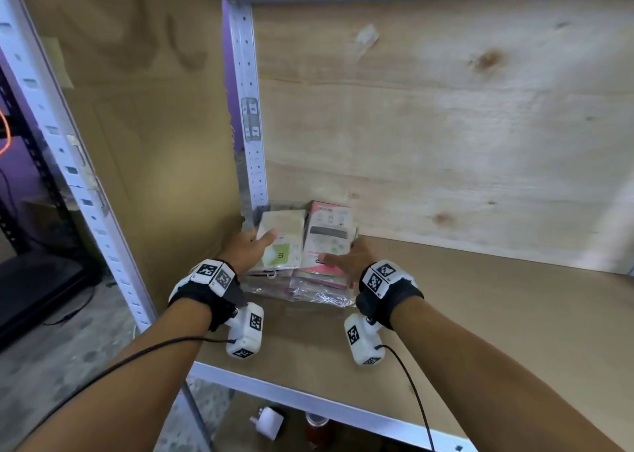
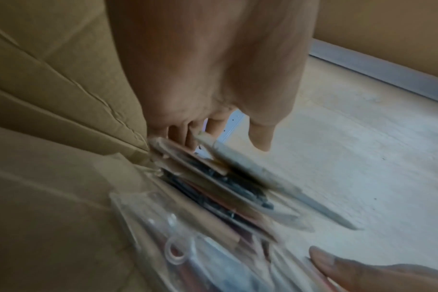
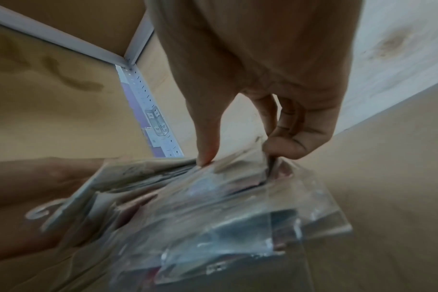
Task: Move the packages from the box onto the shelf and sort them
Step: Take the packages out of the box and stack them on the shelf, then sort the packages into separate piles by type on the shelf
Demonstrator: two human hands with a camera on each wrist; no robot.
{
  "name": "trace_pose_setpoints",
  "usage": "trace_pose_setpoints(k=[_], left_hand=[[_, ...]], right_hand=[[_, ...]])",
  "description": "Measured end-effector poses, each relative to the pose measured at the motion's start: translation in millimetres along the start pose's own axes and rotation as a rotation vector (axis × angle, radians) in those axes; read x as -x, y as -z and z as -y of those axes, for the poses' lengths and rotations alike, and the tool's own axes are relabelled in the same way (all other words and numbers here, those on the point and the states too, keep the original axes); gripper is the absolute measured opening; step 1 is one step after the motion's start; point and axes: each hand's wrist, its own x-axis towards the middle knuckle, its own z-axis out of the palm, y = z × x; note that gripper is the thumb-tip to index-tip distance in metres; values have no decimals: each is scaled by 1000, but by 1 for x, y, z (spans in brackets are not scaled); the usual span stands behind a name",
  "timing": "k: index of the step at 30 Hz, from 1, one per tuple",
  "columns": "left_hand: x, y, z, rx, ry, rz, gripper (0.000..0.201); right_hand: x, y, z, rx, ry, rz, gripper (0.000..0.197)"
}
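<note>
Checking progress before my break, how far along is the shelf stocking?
Done: two side-by-side stacks of packages sit in the shelf's back-left corner. In hand: the left hand and right hand grip the stacks' outer sides. Left: unclear, since the box is out of view.

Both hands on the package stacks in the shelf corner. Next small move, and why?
Probably square them up: the left hand and right hand flank two package stacks on the shelf, and the lower packages fan out unevenly toward the front.

Glossy clear-plastic packages (image 1: 302, 263), matt brown shelf board (image 1: 480, 314), knotty plywood back panel (image 1: 446, 125).
</note>
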Motion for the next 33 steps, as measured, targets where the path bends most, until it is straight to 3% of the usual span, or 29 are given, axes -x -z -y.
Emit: trace_pose_setpoints(k=[5, 9, 13, 16, 20, 26, 30, 33], left_hand=[[37, 17, -27, -36, -108, -14, 44], [51, 17, -42, -127, -174, -106, 38], [54, 14, -52, -195, -136, -107, 53], [72, -1, -66, -289, -169, -94, 50], [97, -39, -87, -409, -270, 51, 58], [134, -87, -126, -541, -408, 199, 79], [154, -109, -148, -513, -472, 182, 60], [169, -118, -160, -469, -510, 122, 31]], right_hand=[[20, 6, 0, -46, 3, -32, 55], [26, 18, -11, -74, -22, -5, 46], [40, 35, -16, -10, -18, 34, 35], [70, 60, -24, -86, -30, 72, 46], [110, 98, -31, -254, 24, 54, 56], [171, 152, -23, -562, -27, 48, 38], [210, 178, -13, -652, -21, 121, 17], [232, 196, -10, -670, -32, 152, 35]])
